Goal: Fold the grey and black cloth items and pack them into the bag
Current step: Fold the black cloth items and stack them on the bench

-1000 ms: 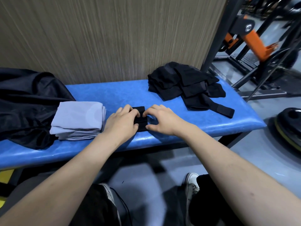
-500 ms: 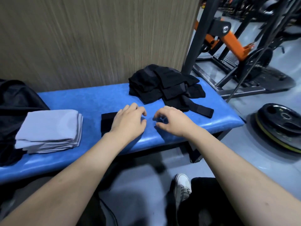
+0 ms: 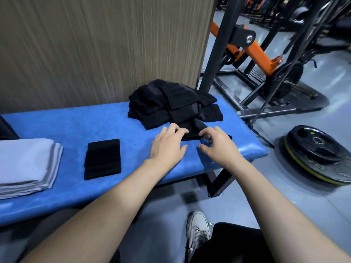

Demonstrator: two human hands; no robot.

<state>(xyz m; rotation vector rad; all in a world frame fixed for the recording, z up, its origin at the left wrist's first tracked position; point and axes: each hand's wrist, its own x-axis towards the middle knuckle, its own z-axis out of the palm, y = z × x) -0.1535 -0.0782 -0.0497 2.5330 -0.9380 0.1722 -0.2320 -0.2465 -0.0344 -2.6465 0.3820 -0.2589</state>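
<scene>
A heap of unfolded black cloth items [image 3: 171,103] lies at the right end of the blue bench [image 3: 76,124]. A black strap [image 3: 190,136] sticks out of the heap toward me. My left hand [image 3: 168,148] rests its straight fingertips on the strap's near end. My right hand [image 3: 218,144] touches the same strap with bent fingertips, its thumb held apart. A small folded black cloth [image 3: 102,159] lies flat left of my hands. Further left sits a folded grey cloth stack [image 3: 26,166]. A corner of the black bag [image 3: 6,129] shows at the left edge.
A wood-grain wall panel [image 3: 95,50] backs the bench. A black and orange gym rack [image 3: 245,46] stands right of it. Weight plates [image 3: 319,154] lie on the grey floor at right. My shoe [image 3: 197,228] is below the bench edge.
Both hands let go of the small folded black cloth and moved right to the black heap's strap. The view swung right, so the bag is nearly out of frame.
</scene>
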